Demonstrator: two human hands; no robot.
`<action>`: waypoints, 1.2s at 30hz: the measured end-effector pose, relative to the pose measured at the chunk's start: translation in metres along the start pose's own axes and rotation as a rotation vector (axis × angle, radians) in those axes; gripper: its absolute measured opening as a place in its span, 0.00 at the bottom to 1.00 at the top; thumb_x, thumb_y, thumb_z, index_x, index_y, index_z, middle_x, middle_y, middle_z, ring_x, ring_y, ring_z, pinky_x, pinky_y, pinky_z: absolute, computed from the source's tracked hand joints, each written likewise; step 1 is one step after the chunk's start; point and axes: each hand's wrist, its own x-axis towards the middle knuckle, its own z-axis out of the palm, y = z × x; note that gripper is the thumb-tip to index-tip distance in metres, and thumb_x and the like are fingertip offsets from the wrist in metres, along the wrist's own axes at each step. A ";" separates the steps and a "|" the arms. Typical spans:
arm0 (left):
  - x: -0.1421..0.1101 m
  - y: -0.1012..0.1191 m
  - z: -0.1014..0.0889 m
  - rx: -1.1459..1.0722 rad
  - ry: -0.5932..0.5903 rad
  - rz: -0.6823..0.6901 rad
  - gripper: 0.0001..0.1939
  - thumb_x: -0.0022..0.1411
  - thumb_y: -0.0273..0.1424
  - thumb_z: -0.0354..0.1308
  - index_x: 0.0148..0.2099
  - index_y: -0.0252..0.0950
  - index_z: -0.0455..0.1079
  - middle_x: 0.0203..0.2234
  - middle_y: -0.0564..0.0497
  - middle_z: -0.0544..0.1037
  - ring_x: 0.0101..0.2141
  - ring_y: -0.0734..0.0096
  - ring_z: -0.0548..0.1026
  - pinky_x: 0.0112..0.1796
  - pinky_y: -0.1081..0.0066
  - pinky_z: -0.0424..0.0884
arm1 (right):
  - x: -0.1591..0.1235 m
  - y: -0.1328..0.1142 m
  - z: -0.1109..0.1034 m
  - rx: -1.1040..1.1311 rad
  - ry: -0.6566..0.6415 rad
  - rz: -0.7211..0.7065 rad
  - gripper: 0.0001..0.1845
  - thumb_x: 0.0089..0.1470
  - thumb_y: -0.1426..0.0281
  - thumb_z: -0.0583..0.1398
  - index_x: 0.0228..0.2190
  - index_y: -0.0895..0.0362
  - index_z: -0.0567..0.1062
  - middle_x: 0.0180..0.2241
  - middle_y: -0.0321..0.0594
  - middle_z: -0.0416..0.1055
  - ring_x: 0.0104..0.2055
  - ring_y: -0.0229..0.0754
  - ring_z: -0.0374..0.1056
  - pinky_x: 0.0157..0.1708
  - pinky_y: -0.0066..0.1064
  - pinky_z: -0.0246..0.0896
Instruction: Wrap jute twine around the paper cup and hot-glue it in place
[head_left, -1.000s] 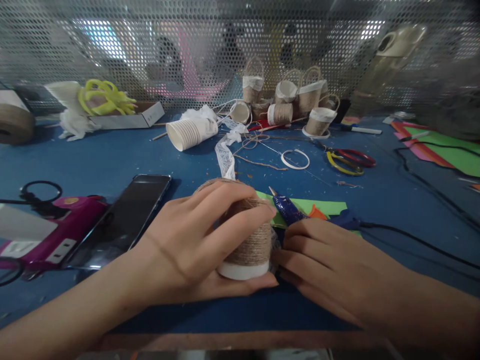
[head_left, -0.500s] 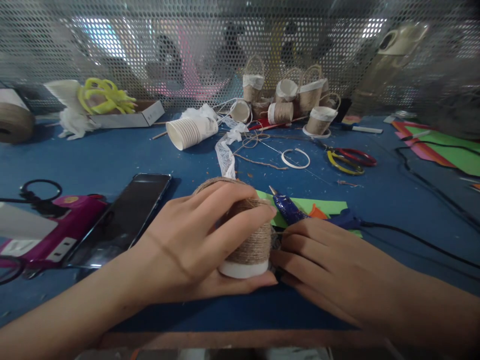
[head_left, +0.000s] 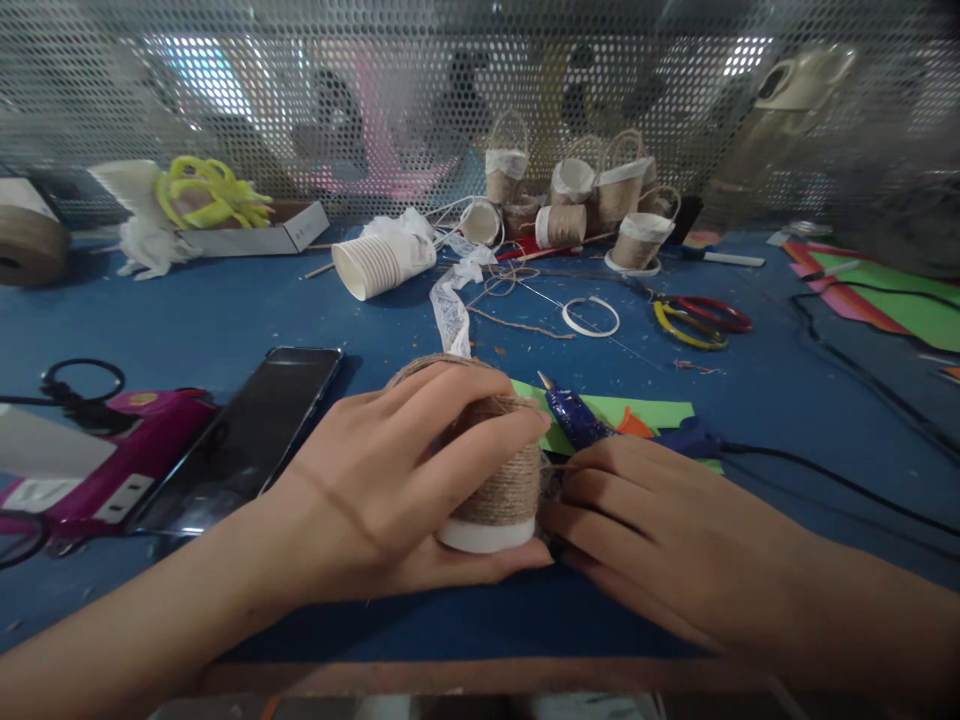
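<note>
Head view: left hand grips brown twine-wrapped cylindrical cup, white-banded end nearest; right hand, fingers curled, lies just beside its right side, hold indeterminable

Worn on the head, looks from above the near side of the desk, facing forward and down; sits close to the desk's front edge, seeing across to the perforated screen behind it.

Gap beyond phone, obstacle — glue gun
</note>
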 end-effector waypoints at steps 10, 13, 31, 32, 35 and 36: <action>-0.002 0.000 0.001 -0.012 -0.002 -0.004 0.29 0.63 0.48 0.64 0.57 0.31 0.69 0.47 0.38 0.77 0.49 0.51 0.79 0.44 0.54 0.82 | -0.001 0.001 0.001 -0.002 0.001 -0.003 0.07 0.67 0.74 0.56 0.44 0.59 0.74 0.39 0.41 0.75 0.40 0.48 0.67 0.43 0.41 0.62; -0.002 0.000 0.001 -0.013 0.003 -0.007 0.28 0.64 0.48 0.63 0.56 0.31 0.70 0.47 0.38 0.77 0.49 0.51 0.79 0.45 0.54 0.82 | -0.001 0.000 0.000 -0.012 0.017 -0.003 0.08 0.68 0.74 0.55 0.43 0.59 0.74 0.39 0.42 0.75 0.40 0.48 0.67 0.42 0.40 0.62; -0.001 0.000 0.001 0.014 0.003 -0.010 0.28 0.65 0.49 0.61 0.56 0.32 0.69 0.47 0.39 0.77 0.49 0.53 0.79 0.44 0.56 0.83 | -0.002 0.000 0.001 0.004 0.007 0.019 0.08 0.67 0.74 0.56 0.42 0.59 0.75 0.39 0.42 0.75 0.41 0.47 0.67 0.43 0.39 0.62; -0.001 0.000 0.001 0.014 0.003 -0.008 0.28 0.65 0.49 0.61 0.56 0.32 0.69 0.47 0.39 0.78 0.49 0.53 0.79 0.44 0.56 0.83 | -0.002 0.000 0.000 0.003 -0.001 0.020 0.08 0.68 0.73 0.55 0.42 0.59 0.76 0.39 0.43 0.76 0.41 0.47 0.67 0.43 0.39 0.62; -0.001 0.000 0.000 0.003 -0.005 -0.008 0.28 0.64 0.48 0.63 0.56 0.32 0.70 0.47 0.38 0.78 0.49 0.51 0.80 0.43 0.56 0.83 | -0.003 -0.001 -0.001 0.005 -0.021 0.022 0.09 0.68 0.73 0.55 0.41 0.58 0.76 0.39 0.43 0.76 0.41 0.47 0.68 0.44 0.39 0.63; -0.001 0.000 0.000 0.000 -0.013 -0.009 0.28 0.64 0.48 0.63 0.56 0.32 0.70 0.47 0.38 0.78 0.49 0.51 0.80 0.43 0.55 0.83 | -0.003 -0.001 -0.001 0.004 -0.025 0.021 0.09 0.68 0.74 0.55 0.41 0.59 0.76 0.39 0.43 0.76 0.42 0.47 0.68 0.44 0.40 0.63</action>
